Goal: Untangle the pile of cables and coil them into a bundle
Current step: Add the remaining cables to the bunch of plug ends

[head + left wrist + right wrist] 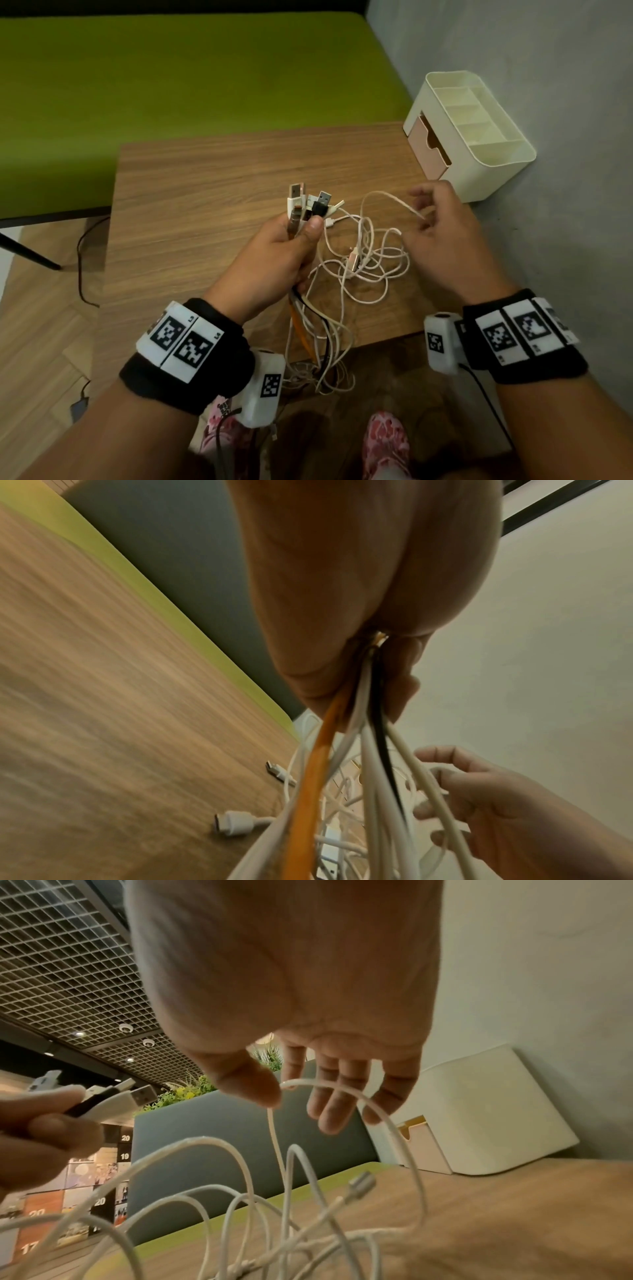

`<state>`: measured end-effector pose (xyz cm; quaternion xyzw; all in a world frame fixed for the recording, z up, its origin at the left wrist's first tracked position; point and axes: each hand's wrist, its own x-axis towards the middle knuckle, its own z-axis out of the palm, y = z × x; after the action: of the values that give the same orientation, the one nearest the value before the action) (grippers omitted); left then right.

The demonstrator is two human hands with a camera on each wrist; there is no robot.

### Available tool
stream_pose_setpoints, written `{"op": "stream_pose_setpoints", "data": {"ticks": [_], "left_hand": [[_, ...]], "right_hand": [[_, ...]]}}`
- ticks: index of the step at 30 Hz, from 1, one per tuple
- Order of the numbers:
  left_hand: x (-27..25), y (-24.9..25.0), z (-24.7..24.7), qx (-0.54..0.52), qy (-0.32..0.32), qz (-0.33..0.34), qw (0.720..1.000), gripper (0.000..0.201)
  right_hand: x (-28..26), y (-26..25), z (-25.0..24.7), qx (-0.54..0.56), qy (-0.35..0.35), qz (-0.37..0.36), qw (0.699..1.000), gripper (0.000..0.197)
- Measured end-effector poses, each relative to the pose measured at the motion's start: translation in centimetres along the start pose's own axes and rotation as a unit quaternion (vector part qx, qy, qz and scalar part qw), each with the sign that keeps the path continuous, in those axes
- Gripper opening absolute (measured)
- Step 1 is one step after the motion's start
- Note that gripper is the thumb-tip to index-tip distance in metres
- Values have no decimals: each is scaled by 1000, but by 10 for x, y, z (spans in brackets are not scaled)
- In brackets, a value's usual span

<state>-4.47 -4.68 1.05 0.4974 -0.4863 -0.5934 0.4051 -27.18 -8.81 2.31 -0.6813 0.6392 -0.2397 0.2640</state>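
So my left hand (274,253) is wrapped in a fist around a bunch of cables (308,308) right in the middle of the head view, with the USB plugs (310,204) sticking up out of the top of my grip, a couple white ones and a black one. Below my fist the cords hang down toward the bottom of the frame, and from the left wrist view I can make out an orange cord (315,777), a black one and several white ones coming out of my palm. My right hand (448,240) is over at the center right, thumb and index finger pinching one loop of the white cable (387,198), other fingers loosely spread. The rest of the white tangle (363,263) is lying on the wooden desk (205,192) between my two hands, still a mess of loops with a couple of loose connectors in it. Upper right of the frame there's a cream organizer box (479,137) with a pinkish drawer, sitting at the desk's far corner against the grey wall. Upper left is a green surface (171,68) behind the desk
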Motion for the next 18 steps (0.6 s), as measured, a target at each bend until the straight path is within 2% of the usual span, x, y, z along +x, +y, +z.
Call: {"op": "stream_pose_setpoints", "data": {"ticks": [2, 5, 7, 10, 12, 14, 18], "left_hand": [[1, -1, 1, -5, 4, -6, 1000, 31], [3, -1, 3, -10, 6, -7, 1000, 29], [3, -1, 4, -7, 5, -4, 1000, 29], [3, 1, 7, -7, -1, -1, 1000, 31], [3, 2, 7, -3, -2, -1, 1000, 32], [3, 0, 6, 1, 0, -2, 1000, 31], [3, -2, 4, -6, 2, -7, 1000, 31]], "right_hand": [[-2, -3, 1, -10, -10, -55, 998, 52], [-4, -12, 6, 10, -31, -165, 986, 50], [-4, -14, 16, 0, -71, -187, 980, 43], [-3, -8, 28, -122, -117, -173, 970, 30], [2, -2, 29, -190, -105, -126, 968, 27], [7, 4, 24, -191, -75, -77, 976, 24], [8, 9, 26, -184, -80, -38, 979, 8]]}}
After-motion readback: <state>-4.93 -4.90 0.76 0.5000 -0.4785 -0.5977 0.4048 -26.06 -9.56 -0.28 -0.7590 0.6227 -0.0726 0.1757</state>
